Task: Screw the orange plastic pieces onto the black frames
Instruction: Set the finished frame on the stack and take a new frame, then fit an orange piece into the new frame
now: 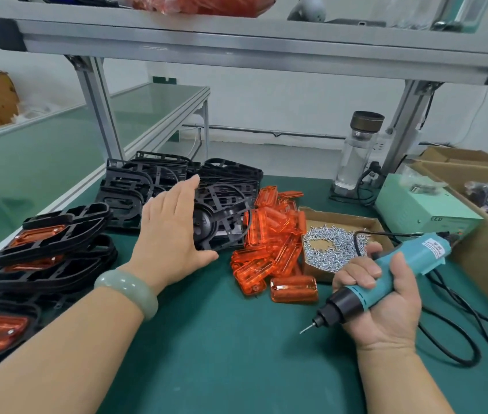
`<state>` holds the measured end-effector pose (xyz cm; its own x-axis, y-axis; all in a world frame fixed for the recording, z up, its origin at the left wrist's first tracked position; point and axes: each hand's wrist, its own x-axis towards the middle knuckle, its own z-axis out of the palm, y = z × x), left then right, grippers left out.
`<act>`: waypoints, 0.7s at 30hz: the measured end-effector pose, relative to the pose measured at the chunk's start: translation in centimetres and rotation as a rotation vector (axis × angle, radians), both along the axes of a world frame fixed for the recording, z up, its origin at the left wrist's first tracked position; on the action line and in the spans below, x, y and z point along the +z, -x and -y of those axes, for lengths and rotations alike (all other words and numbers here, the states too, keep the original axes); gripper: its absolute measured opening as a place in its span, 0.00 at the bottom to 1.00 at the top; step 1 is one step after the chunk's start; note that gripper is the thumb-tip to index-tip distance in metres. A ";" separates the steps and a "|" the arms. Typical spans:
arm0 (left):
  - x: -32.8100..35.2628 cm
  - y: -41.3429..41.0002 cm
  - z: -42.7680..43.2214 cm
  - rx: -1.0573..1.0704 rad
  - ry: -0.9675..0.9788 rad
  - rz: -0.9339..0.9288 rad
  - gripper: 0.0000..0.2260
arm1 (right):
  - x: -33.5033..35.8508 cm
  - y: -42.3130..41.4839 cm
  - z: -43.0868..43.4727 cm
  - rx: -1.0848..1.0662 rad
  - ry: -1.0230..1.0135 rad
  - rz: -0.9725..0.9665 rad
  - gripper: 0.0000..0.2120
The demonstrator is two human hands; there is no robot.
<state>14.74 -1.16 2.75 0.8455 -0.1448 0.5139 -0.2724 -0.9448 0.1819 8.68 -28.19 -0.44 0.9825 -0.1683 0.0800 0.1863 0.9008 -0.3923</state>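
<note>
Orange plastic pieces lie heaped between the black frames, which your flat, straight-fingered left hand lies over, and the cardboard tray of screws, while your right hand, curled round the screwdriver, hovers over bare near mat.

bench – green mat, lower frame | left: fitted frames stacked | upper centre: black frames heaped | centre: orange plastic pieces piled | right of them: screw tray | right: pale green box, bottle – lower right: black cable
</note>
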 end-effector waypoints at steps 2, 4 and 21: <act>0.5 1.3 0.2 -0.074 0.064 -0.017 0.58 | 0.1 0.1 0.2 -0.015 -0.009 0.001 0.10; 0.8 2.8 0.4 -0.138 0.095 -0.070 0.59 | 0.2 0.2 0.4 -0.027 -0.019 0.008 0.10; -1.9 8.7 3.7 -0.481 0.101 -0.657 0.56 | -0.1 0.5 0.6 0.018 -0.029 0.039 0.09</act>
<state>6.06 -4.88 0.80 0.8361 -0.5476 -0.0345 -0.4518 -0.7228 0.5230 8.19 -28.81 -0.55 0.9817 -0.1531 0.1132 0.1841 0.9152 -0.3586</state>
